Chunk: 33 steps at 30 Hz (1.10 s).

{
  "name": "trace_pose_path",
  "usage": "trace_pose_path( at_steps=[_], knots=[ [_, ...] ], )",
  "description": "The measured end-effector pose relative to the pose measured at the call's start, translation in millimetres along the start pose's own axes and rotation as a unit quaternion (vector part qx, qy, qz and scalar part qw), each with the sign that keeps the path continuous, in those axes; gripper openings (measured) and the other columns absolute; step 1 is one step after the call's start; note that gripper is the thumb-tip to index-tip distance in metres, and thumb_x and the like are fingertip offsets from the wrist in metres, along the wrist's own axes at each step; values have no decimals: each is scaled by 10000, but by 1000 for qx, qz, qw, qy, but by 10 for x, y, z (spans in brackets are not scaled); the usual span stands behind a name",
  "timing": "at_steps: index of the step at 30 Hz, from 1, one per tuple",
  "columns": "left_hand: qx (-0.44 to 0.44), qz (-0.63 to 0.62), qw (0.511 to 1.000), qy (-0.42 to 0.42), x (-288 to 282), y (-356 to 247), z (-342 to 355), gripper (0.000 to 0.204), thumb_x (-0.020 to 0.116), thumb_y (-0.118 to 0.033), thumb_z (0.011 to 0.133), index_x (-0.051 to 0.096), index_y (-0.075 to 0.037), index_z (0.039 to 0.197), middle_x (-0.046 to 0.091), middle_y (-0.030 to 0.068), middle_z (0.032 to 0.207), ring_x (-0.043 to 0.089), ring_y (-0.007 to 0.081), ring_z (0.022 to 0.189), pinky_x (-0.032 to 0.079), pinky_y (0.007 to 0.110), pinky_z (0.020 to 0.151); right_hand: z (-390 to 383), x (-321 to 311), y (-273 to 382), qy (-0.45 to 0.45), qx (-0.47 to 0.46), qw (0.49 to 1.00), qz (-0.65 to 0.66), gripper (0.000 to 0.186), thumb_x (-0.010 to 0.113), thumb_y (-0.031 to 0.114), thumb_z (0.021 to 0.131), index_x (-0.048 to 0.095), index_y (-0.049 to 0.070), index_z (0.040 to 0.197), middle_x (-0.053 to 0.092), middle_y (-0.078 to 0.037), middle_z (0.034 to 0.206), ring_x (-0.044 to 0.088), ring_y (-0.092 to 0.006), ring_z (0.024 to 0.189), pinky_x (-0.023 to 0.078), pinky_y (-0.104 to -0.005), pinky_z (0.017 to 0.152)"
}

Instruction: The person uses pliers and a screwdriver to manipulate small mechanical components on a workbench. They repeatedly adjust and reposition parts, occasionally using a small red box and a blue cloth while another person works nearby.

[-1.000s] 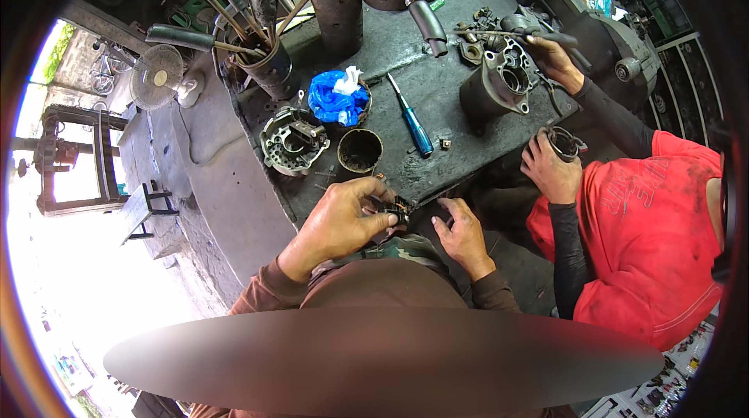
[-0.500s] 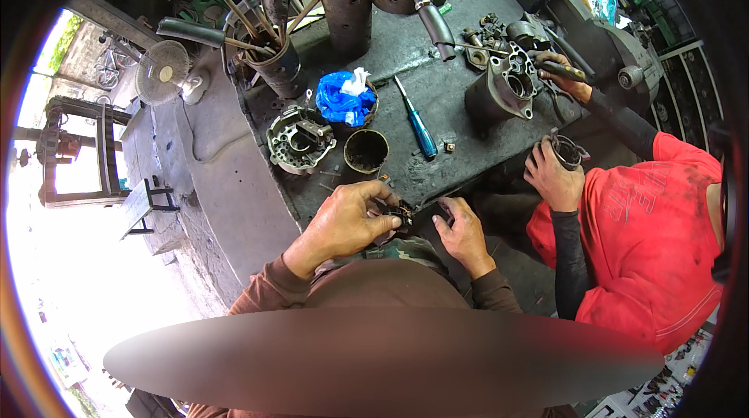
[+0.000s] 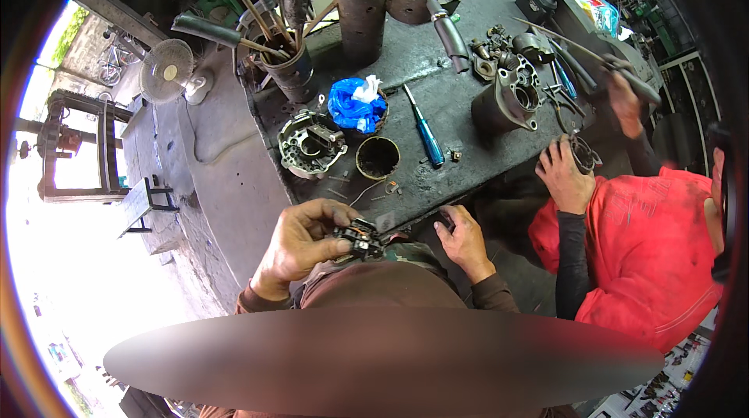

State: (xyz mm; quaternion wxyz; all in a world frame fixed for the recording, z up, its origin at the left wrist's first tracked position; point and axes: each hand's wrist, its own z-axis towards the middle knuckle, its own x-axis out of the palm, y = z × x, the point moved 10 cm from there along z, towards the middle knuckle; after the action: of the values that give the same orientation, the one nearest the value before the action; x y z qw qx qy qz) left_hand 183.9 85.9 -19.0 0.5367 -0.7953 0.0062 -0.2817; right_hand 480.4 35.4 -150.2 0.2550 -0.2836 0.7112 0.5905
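My left hand pinches a small black electrical part between thumb and fingers. Copper-coloured wire and pale metal bits show on its upper side. It is held over my lap, just in front of the bench edge. My right hand holds nothing, its thumb and bent fingers apart, next to the bench edge. On the bench ahead are a round open can and a pale metal alternator-like housing. Beyond them lies a blue-handled screwdriver. A thin wire and small bits lie close to my left hand.
At right, a co-worker in a red shirt grips a round metal part and a long rod-like tool. A cylindrical housing, a blue plastic bag, a tool-filled can and a hanging air tool are around the bench.
My left hand has drawn the black electrical part left and toward me, turning it so more shows. The co-worker's tool hand has moved right, away from the cylindrical housing.
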Motion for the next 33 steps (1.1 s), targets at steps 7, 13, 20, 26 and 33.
trace_pose_path(
  at_steps=[7, 13, 20, 26, 33],
  knots=[
    [81, -103, 990, -43, -558, -113, -353, 413, 943, -84, 801, 653, 3, 1082, 712, 182, 1216, 697, 226, 1108, 576, 365, 991, 131, -126, 255, -4, -20, 1000, -7, 328, 740, 191, 950, 717, -1, 1216, 726, -192, 1066, 710, -395, 961, 569, -460, 854],
    [145, -74, 983, -89, -903, -273, -608, 414, 952, -160, 812, 644, -7, 1041, 733, 205, 1215, 718, 250, 1065, 579, 389, 977, 511, -579, 1277, -49, -131, 989, 44, 278, 769, 104, 934, 721, -7, 1185, 736, -152, 988, 723, -278, 826, 585, -372, 762],
    [157, -125, 976, -86, -1063, -322, -724, 388, 947, -84, 808, 676, 7, 1070, 742, 207, 1207, 718, 256, 1075, 581, 383, 994, 1146, -880, 2900, -114, -364, 924, 6, 227, 760, 69, 948, 694, 15, 1159, 726, -155, 950, 720, -339, 802, 576, -415, 715],
    [189, -101, 970, -113, -1165, -361, -828, 385, 940, -76, 785, 673, -13, 1055, 746, 180, 1156, 720, 273, 1068, 576, 408, 982, 1818, -1231, 3835, -150, -445, 881, -66, 190, 767, 72, 957, 732, -5, 1127, 753, -175, 968, 755, -323, 822, 602, -391, 718],
    [196, -138, 961, -135, -1294, -292, -952, 378, 946, -78, 781, 675, -13, 1037, 753, 168, 1126, 725, 268, 1044, 581, 405, 970, 2872, -1234, 4396, -115, -446, 846, -268, 215, 695, 190, 979, 769, 46, 1120, 770, -183, 1099, 723, -404, 1054, 567, -477, 921]
  ],
)
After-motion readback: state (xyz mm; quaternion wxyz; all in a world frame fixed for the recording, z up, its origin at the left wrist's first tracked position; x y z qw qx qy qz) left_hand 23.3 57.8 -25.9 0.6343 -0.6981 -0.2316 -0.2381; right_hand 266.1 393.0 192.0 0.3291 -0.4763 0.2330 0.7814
